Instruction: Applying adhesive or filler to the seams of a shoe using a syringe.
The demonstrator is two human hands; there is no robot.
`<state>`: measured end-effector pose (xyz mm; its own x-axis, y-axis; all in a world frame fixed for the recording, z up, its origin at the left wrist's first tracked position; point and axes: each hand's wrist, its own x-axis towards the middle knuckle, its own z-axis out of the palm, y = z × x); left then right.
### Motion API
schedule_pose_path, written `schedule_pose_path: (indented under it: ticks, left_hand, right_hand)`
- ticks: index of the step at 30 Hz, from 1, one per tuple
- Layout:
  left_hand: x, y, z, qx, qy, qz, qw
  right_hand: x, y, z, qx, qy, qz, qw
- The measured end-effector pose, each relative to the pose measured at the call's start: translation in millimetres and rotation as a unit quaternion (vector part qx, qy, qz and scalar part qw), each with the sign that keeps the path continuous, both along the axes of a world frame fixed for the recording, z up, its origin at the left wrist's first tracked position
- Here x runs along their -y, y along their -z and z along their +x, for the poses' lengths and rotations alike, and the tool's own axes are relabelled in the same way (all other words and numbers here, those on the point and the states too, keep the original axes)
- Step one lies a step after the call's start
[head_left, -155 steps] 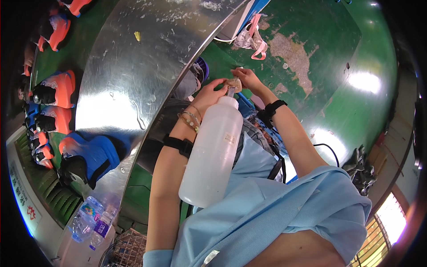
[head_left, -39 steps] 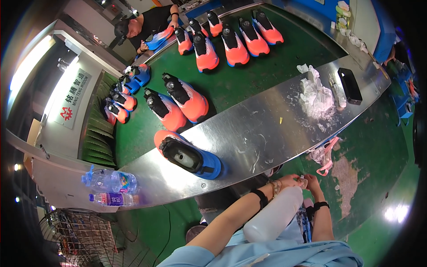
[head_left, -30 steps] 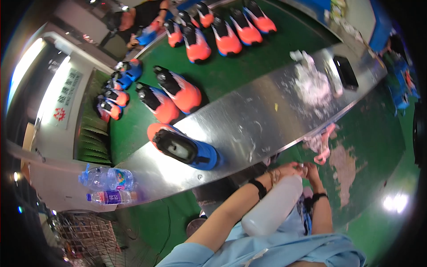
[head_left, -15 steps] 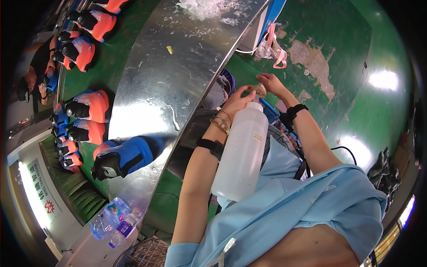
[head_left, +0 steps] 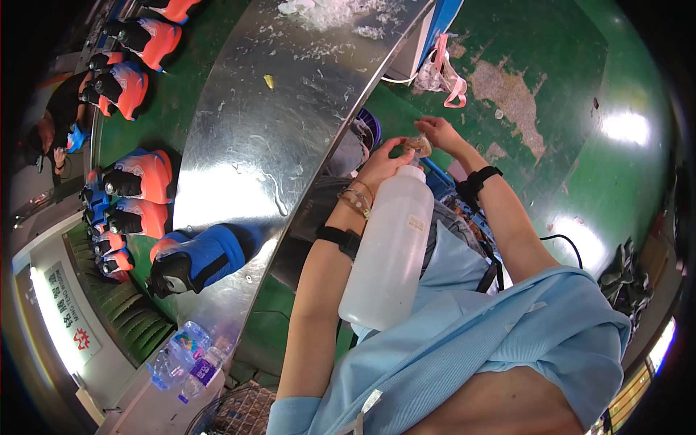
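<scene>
A large translucent white plastic bottle [head_left: 390,250] with a narrow nozzle slants across my front, its base against my light blue clothing. My left hand [head_left: 386,164] is closed at the nozzle end, finger and thumb around a brownish, crusty lump [head_left: 417,146] at the tip. Just beyond the lump, my right hand [head_left: 439,133] has its fingers pinched together; whether they hold anything is too small to make out. On the metal table [head_left: 250,123] to the left lies a blue, black and orange shoe [head_left: 199,259].
Several orange and black shoes [head_left: 141,176] stand in a row beyond the table. White residue [head_left: 326,13] covers its far end. Plastic bottles [head_left: 190,359] lie at the near left. Pink straps [head_left: 454,90] hang by the table's far side. Another person [head_left: 61,109] works at far left.
My view has shifted slightly, so the table and shoes appear farther left. The bottle and my left hand have moved a little left; the right hand stays close to the lump.
</scene>
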<state>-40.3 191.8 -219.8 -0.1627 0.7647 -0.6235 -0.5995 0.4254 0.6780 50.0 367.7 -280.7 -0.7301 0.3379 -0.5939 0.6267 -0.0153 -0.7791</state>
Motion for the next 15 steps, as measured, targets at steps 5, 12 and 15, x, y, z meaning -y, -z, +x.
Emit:
schedule_pose_path:
  ticks: [5,12,15]
  left_hand:
    - [-2.7,-5.8,-1.5,-0.013,0.017,-0.019,1.0]
    - [1.9,-6.8,-0.1,0.012,-0.002,-0.016,1.0]
    - [-6.2,-13.1,5.2,0.055,-0.026,-0.012,0.998]
  right_hand:
    - [-3.1,-3.4,0.3,-0.026,0.024,-0.034,0.999]
    - [-1.5,-6.9,-3.0,-0.005,-0.005,-0.037,0.999]
    - [-8.9,12.8,4.5,-0.022,-0.019,-0.028,0.999]
